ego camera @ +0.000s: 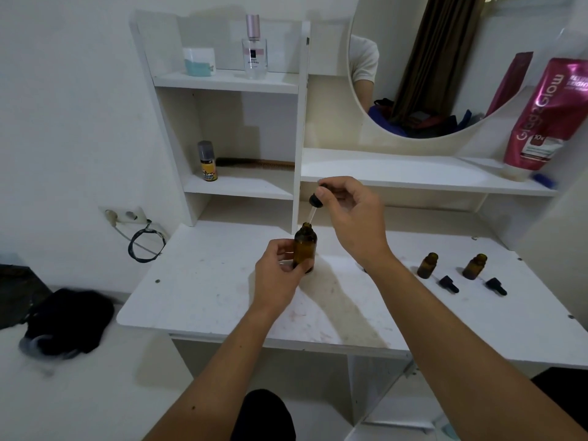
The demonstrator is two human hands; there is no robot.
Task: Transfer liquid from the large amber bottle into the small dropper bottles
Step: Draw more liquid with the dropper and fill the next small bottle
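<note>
Desk: white vanity table (203,281) with shelves and a round mirror (413,90) behind.
Pouch: pink pouch (547,116) leaning at the far right.
Left hand: left hand (280,275) wraps its fingers round the large amber bottle (304,248), which stands upright and uncapped mid-desk.
Right hand: right hand (353,214) pinches the dropper (316,200) by its black bulb, glass tip at the bottle's mouth.
Small bottles: 2 small dropper bottles (428,265), open, upright at the right.
Caps: 2 black dropper caps (448,284) lie just before them.
</note>
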